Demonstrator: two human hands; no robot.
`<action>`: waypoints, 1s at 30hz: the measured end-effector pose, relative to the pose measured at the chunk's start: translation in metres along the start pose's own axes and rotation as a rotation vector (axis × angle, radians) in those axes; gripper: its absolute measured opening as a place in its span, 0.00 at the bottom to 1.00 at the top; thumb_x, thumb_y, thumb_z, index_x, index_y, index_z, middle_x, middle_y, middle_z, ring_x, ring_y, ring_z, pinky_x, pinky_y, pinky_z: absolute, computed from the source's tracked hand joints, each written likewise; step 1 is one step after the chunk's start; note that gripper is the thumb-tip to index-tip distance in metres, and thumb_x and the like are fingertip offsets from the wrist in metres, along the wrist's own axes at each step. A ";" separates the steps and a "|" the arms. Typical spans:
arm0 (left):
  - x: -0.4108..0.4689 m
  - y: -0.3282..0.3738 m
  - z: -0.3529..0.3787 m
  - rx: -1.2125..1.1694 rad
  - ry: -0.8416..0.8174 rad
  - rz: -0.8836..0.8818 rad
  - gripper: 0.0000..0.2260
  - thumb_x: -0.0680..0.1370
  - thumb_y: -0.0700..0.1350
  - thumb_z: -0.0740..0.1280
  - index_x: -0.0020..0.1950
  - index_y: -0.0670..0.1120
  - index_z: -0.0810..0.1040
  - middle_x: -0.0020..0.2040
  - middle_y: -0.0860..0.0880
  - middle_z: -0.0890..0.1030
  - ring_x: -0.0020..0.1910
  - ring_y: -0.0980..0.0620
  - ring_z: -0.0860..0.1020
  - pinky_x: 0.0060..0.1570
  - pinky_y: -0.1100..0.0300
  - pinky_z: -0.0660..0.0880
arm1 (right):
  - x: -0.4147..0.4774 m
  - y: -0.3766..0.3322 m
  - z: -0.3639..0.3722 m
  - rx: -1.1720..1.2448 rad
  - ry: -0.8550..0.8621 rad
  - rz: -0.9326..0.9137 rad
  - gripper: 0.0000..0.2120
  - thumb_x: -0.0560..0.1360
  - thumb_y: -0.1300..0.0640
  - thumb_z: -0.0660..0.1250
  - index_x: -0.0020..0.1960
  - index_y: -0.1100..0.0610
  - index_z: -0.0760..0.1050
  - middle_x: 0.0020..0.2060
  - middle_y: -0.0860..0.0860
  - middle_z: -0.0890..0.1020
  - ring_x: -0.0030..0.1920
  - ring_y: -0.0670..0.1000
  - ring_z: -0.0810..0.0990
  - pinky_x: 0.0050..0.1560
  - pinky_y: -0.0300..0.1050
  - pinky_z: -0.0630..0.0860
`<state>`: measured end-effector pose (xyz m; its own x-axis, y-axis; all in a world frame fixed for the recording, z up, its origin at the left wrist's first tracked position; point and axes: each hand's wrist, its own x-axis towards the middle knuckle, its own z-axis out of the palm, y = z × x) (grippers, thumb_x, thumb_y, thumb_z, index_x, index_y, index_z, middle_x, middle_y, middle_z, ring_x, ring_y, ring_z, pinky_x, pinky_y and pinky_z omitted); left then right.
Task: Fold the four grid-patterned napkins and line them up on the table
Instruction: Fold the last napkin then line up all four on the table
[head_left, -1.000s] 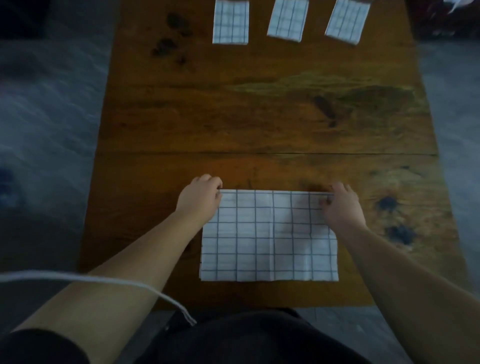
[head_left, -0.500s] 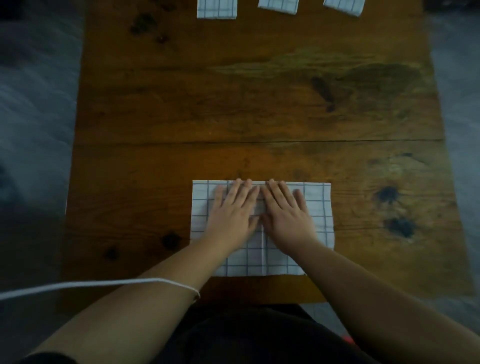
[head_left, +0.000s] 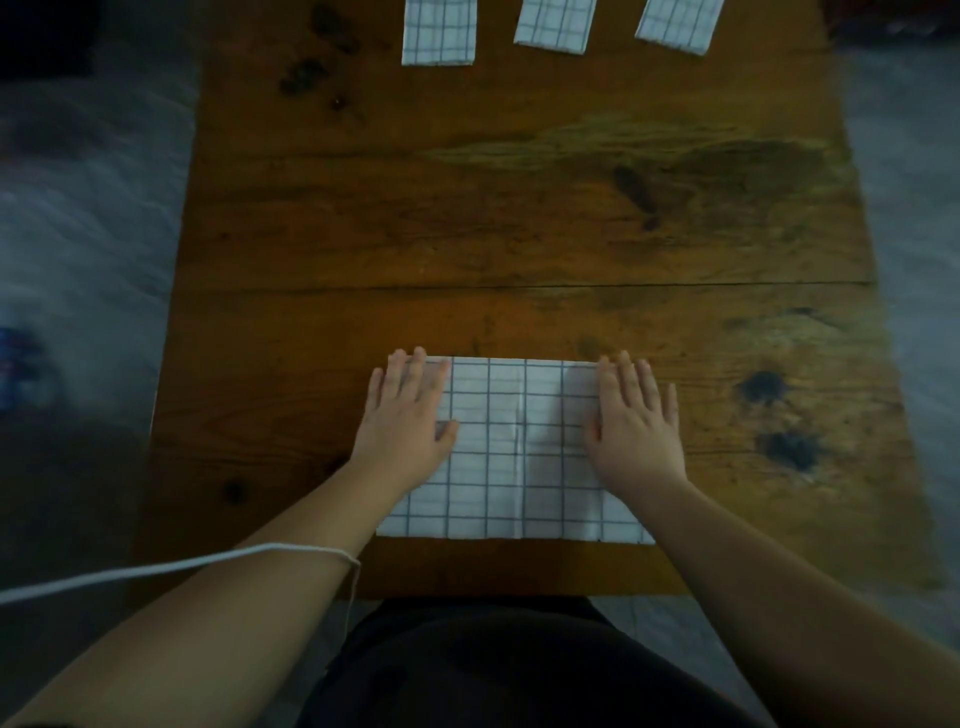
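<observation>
Grid-patterned napkin (head_left: 519, 452) lies at the near edge of the wooden table (head_left: 519, 208), where our left hand (head_left: 408, 421) and right hand (head_left: 636, 426), side by side at its middle a moment ago, now press flat on its two ends, so we judge the crease smoothed for the next fold.

Holds the bare left hand (head_left: 408, 418) flat and palm down, fingers straight, close together and pointing away from the body, left thumb (head_left: 448, 432) angled inward. Mirrors it with the bare right hand (head_left: 638, 421): palm down, fingers straight, right thumb (head_left: 592, 434) turned toward the other hand. Has the two hands level with each other and well apart. Extends the bare left forearm (head_left: 249, 613) and the bare right forearm (head_left: 769, 571) forward from the lower corners, converging, wrists straight.
</observation>
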<state>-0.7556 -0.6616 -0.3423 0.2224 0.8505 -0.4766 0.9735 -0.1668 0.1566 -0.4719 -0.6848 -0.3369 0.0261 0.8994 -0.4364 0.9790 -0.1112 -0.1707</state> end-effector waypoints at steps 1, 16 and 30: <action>-0.001 0.015 0.000 -0.001 0.016 0.047 0.34 0.83 0.61 0.53 0.82 0.53 0.38 0.82 0.46 0.38 0.80 0.44 0.35 0.79 0.42 0.40 | -0.003 -0.014 0.000 0.001 -0.006 -0.068 0.32 0.84 0.44 0.48 0.83 0.50 0.38 0.82 0.51 0.41 0.81 0.53 0.35 0.80 0.61 0.40; -0.087 -0.020 0.072 0.052 0.105 0.078 0.27 0.85 0.56 0.48 0.83 0.53 0.48 0.83 0.47 0.48 0.81 0.49 0.41 0.79 0.46 0.42 | -0.057 0.058 0.032 -0.084 -0.084 -0.148 0.30 0.85 0.43 0.47 0.83 0.46 0.41 0.82 0.45 0.41 0.81 0.49 0.34 0.81 0.58 0.40; -0.089 0.073 0.032 -0.211 0.145 0.044 0.23 0.82 0.45 0.61 0.78 0.50 0.63 0.79 0.50 0.62 0.79 0.50 0.55 0.79 0.49 0.55 | -0.020 0.001 -0.008 0.168 -0.028 -0.283 0.24 0.81 0.57 0.63 0.77 0.50 0.65 0.77 0.49 0.65 0.79 0.51 0.59 0.78 0.53 0.59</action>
<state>-0.7026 -0.7654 -0.3163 0.2392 0.9101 -0.3384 0.9271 -0.1105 0.3582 -0.4700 -0.6991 -0.3212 -0.2505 0.8926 -0.3748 0.8995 0.0714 -0.4311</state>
